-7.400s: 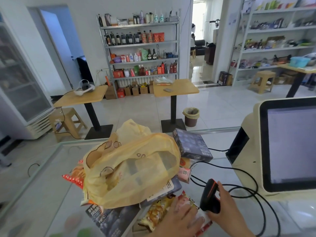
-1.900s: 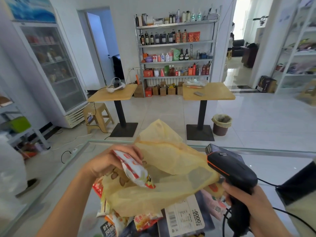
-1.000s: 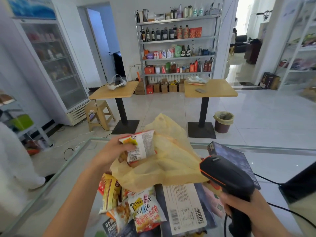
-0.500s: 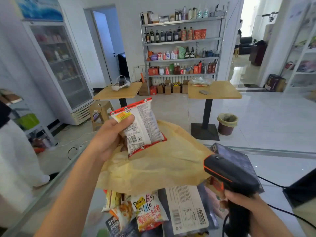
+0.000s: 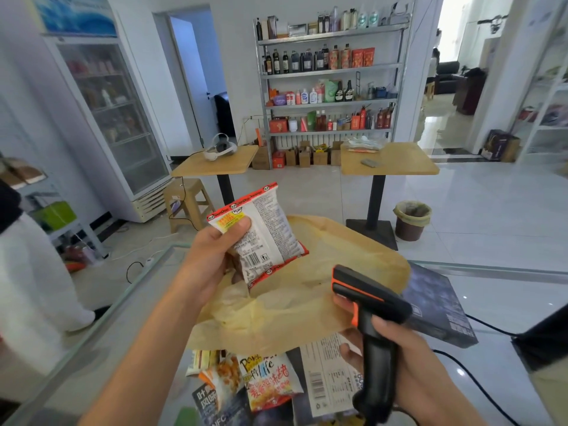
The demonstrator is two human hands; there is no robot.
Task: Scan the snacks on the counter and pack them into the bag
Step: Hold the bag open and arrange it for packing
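Observation:
My left hand [image 5: 215, 256] grips a white snack packet with red edges [image 5: 264, 235], held upright above the counter with its barcode side facing me. My right hand [image 5: 396, 358] grips a black and orange barcode scanner [image 5: 368, 305], its head level with the packet's lower edge and to its right. A yellow plastic bag [image 5: 307, 296] lies spread under both. Several snack packets [image 5: 267, 382] and a white-labelled box [image 5: 325, 373] lie on the glass counter [image 5: 92, 348] below the bag.
A dark flat box [image 5: 436, 305] lies at the right of the bag. The scanner's black cable [image 5: 479, 385] runs across the counter toward a dark device at the right edge. A person in white stands at the far left beyond the counter.
My left hand lifted the white packet out from the pile by the bag and turned its barcode toward me. The scanner in my right hand rose closer to the packet.

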